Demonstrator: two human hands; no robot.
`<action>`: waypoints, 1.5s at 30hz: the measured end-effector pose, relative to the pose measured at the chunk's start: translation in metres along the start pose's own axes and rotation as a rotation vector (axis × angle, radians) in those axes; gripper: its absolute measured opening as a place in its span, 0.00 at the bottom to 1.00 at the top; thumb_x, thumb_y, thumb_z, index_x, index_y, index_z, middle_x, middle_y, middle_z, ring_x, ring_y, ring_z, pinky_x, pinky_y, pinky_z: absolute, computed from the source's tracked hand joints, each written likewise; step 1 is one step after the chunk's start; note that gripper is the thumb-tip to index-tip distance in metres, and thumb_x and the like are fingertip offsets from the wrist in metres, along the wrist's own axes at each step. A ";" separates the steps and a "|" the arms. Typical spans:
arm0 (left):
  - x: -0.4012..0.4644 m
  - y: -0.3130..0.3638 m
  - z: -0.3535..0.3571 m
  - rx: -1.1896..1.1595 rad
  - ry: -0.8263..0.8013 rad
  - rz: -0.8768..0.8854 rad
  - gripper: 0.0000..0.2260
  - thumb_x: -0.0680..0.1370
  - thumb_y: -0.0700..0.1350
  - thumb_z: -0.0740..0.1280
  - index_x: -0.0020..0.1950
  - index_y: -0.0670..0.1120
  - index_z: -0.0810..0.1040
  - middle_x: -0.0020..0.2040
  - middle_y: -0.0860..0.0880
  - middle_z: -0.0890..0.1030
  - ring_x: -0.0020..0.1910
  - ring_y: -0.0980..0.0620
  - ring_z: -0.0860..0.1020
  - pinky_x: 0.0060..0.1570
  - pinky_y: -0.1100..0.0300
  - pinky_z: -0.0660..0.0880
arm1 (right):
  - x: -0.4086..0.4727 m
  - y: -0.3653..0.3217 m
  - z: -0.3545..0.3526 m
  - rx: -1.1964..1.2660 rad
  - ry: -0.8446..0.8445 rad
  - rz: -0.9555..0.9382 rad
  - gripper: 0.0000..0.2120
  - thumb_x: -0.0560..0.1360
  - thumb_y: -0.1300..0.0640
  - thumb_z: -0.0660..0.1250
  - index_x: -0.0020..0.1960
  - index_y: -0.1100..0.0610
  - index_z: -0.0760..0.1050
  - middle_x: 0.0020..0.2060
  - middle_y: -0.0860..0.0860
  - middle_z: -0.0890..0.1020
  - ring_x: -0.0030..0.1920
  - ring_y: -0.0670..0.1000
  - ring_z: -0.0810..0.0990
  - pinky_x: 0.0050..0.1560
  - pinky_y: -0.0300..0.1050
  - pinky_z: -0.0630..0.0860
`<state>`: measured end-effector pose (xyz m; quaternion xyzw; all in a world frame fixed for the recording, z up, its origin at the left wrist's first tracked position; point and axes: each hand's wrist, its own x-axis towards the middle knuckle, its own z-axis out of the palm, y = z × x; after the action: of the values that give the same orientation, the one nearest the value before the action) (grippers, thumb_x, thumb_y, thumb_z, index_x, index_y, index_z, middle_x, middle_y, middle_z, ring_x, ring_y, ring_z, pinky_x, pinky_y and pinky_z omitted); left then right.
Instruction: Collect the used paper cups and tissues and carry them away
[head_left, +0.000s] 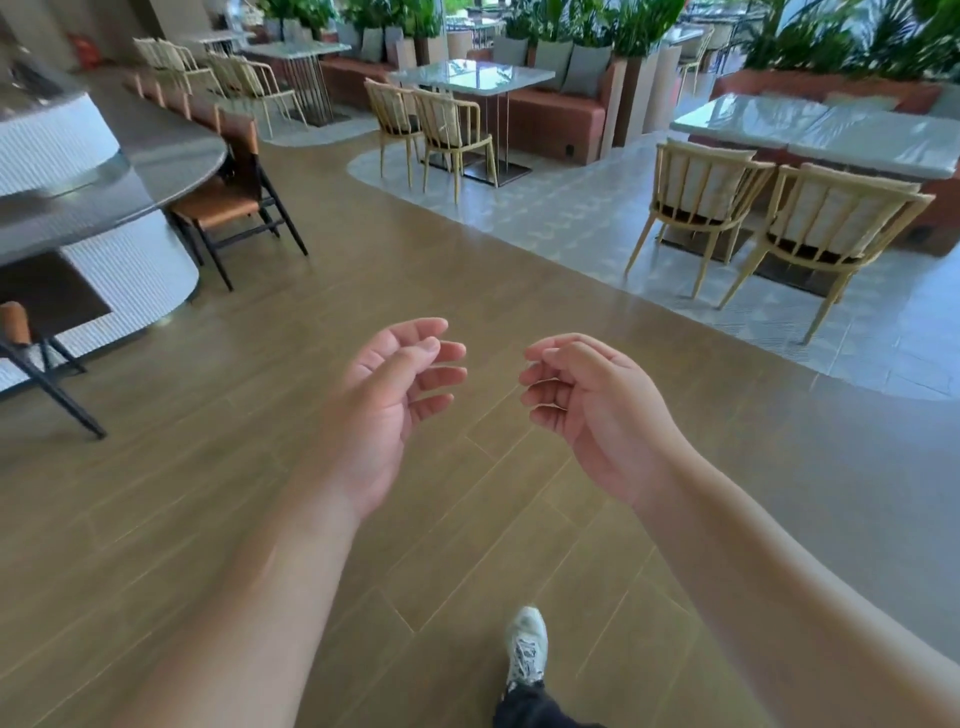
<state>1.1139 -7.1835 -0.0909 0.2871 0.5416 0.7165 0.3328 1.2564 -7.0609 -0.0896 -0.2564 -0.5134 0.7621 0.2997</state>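
Wood-look floor (218, 467) lies beneath our hands, left hand (387, 400) and right hand (597, 410) both loosely curled and holding nothing. No paper cups or tissues show on any table (831, 130) here. We judge them light and crushable, best pinched gently at the rim.

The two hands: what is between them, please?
Nothing is held between the left hand and right hand; the head view shows only bare wooden floor there.

Matt wood-look plank floor (218, 467); glossy stone-like tabletop (470, 77); slatted wooden chairs (449, 127)
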 end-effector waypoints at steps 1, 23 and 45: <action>0.020 0.001 -0.005 0.004 0.010 0.003 0.11 0.75 0.47 0.65 0.56 0.50 0.80 0.48 0.51 0.86 0.45 0.54 0.83 0.43 0.61 0.78 | 0.023 0.001 0.001 0.015 -0.007 0.006 0.06 0.73 0.61 0.64 0.42 0.56 0.80 0.35 0.53 0.81 0.33 0.51 0.77 0.36 0.43 0.72; 0.442 0.008 -0.047 -0.042 0.019 0.028 0.11 0.75 0.46 0.65 0.56 0.50 0.80 0.48 0.50 0.86 0.45 0.53 0.83 0.44 0.60 0.78 | 0.428 -0.046 0.023 -0.075 -0.014 -0.032 0.06 0.69 0.57 0.65 0.40 0.53 0.81 0.36 0.52 0.81 0.35 0.50 0.77 0.37 0.43 0.72; 0.860 0.017 -0.149 -0.027 -0.273 -0.100 0.13 0.75 0.48 0.67 0.58 0.50 0.81 0.51 0.48 0.86 0.48 0.51 0.83 0.50 0.54 0.76 | 0.814 -0.077 0.105 -0.154 0.177 -0.128 0.11 0.74 0.63 0.62 0.39 0.54 0.82 0.35 0.52 0.81 0.34 0.50 0.77 0.37 0.41 0.73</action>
<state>0.4682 -6.5962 -0.0673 0.3502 0.4953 0.6605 0.4424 0.6379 -6.5181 -0.0492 -0.3115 -0.5571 0.6744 0.3712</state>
